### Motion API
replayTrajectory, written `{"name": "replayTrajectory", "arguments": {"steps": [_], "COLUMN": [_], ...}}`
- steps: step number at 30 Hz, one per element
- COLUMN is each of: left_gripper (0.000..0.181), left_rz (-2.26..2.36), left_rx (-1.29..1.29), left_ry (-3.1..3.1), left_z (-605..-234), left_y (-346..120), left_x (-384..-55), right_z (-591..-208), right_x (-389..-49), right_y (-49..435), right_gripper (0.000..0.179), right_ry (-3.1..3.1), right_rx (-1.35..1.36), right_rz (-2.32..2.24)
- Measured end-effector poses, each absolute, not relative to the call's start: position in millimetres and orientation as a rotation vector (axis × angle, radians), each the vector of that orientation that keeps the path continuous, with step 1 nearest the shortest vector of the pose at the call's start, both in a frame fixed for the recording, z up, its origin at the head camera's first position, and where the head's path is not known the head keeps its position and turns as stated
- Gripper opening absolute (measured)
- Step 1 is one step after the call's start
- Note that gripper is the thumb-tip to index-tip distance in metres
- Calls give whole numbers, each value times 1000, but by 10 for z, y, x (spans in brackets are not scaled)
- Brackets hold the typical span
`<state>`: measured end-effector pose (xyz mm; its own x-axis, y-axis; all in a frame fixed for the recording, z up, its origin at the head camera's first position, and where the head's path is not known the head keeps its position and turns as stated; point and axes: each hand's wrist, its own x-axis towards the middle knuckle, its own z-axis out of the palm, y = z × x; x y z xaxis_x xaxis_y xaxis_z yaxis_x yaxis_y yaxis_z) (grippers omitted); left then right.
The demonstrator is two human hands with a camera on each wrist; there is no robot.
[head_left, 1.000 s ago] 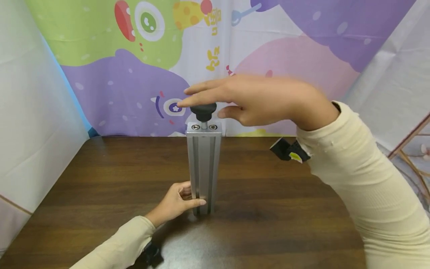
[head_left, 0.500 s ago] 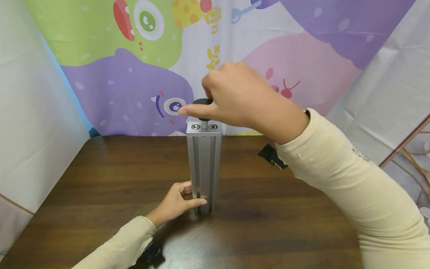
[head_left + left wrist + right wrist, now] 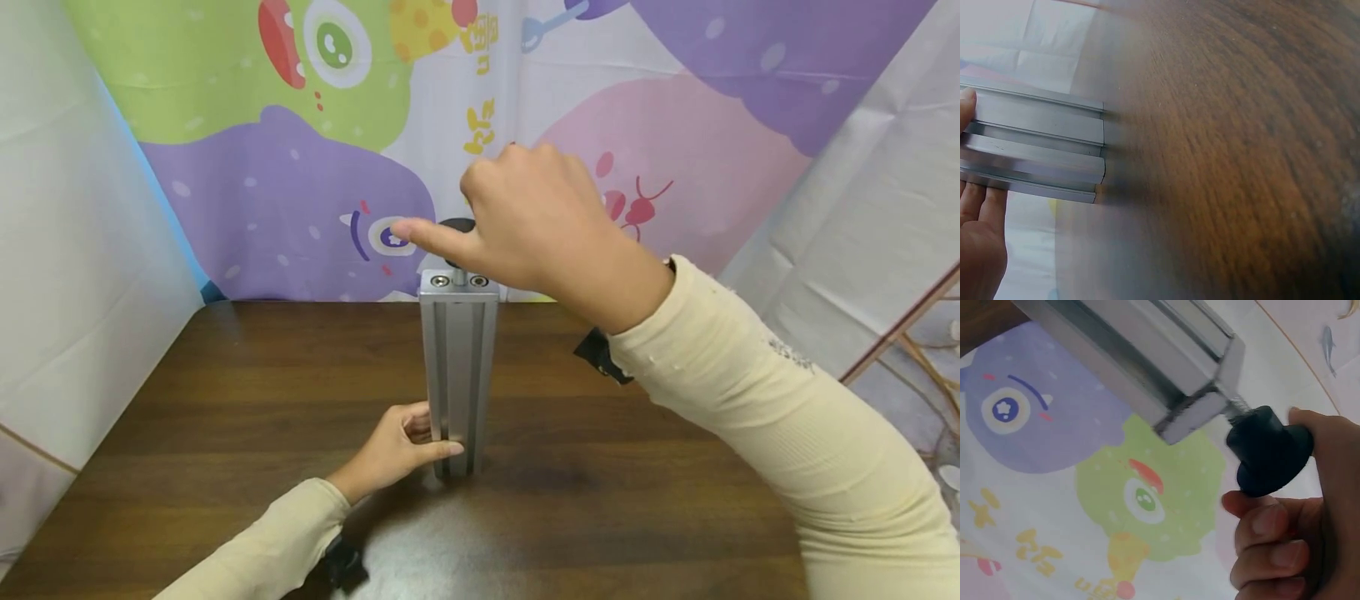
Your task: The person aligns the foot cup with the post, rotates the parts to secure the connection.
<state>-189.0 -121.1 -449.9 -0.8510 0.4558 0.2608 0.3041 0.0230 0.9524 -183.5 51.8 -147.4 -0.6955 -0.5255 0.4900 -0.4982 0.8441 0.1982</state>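
Observation:
A silver aluminium profile [image 3: 459, 367] with grooved sides stands upright on the brown table. Its top plate [image 3: 459, 287] carries two screws and a metal stud, which shows its thread in the right wrist view. On the stud sits a black flanged knob [image 3: 1266, 450]. My right hand [image 3: 536, 221] is at this knob, its fingers [image 3: 1266, 522] curled at the flange and the thumb on the opposite side. Low on the profile my left hand [image 3: 393, 446] grips it, thumb across the front face and fingers at the left side. In the left wrist view the profile's lower end [image 3: 1094, 150] meets the tabletop.
The wood-grain table [image 3: 637, 500] extends around the profile. Behind it hangs a cartoon-printed curtain [image 3: 300, 192], with pale cloth [image 3: 67, 208] at the sides. A black wrist strap piece [image 3: 600, 354] juts below the right cuff.
The right hand's fingers were stretched flat over the knob and have curled down at it. Its thumb has since tilted up slightly. The left hand and the profile stay put.

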Motion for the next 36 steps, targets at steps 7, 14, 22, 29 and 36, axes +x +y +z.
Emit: {"name": "replayTrajectory", "arguments": {"steps": [7, 14, 22, 29, 36], "left_gripper": [37, 36, 37, 39, 39], "left_rz": [1959, 1960, 1952, 1957, 1959], "left_rx": [813, 802, 792, 790, 787], "left_ry": [2157, 2152, 2146, 2147, 2167], "left_z": [-4504, -4497, -4499, -4499, -4500], "left_y": [-1210, -1207, -1210, -1198, -1194], "left_x": [-1889, -1890, -1882, -1889, -1884], "right_z": [-1466, -1296, -1238, -1263, -1458], "right_x": [-1817, -1867, -1958, -1878, -1785], "right_y": [580, 839, 929, 803, 571], "right_gripper": [70, 48, 56, 29, 69], "right_ry": [-2538, -2644, -2502, -2598, -2474], "right_rx": [774, 1419, 1798, 1457, 803], "right_rz": [-10, 116, 86, 60, -53]}}
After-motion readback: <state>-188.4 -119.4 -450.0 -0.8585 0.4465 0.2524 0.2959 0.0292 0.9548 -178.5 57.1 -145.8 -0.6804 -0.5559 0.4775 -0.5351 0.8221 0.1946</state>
